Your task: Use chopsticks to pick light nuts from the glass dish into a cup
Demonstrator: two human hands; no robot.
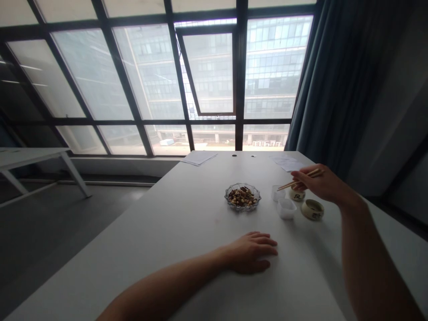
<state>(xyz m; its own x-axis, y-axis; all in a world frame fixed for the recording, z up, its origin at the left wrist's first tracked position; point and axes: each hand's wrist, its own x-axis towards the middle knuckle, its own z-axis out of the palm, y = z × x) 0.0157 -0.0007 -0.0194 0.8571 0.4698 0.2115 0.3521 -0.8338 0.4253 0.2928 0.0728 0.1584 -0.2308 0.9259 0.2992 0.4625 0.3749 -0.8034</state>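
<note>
My right hand (312, 180) is closed around a pair of wooden chopsticks (288, 184), their tips pointing left above a small clear plastic cup (277, 193). Whether the tips pinch anything is too small to tell. Below that hand stands a small pale ceramic cup (297, 194) with a dark character on it, partly covered. A second ceramic cup (312, 209) and another clear plastic cup (286, 209) stand nearer to me. To their left, a scalloped glass bowl (230, 205) holds mixed nuts or beans (243, 196). My left hand (253, 253) lies flat on the table, fingers spread, touching no object.
The white table (187, 232) runs toward the windows. Sheets of paper lie at its far left (199, 158) and far right. A blue curtain (321, 98) hangs on the right, and another white table (36, 156) stands at the left.
</note>
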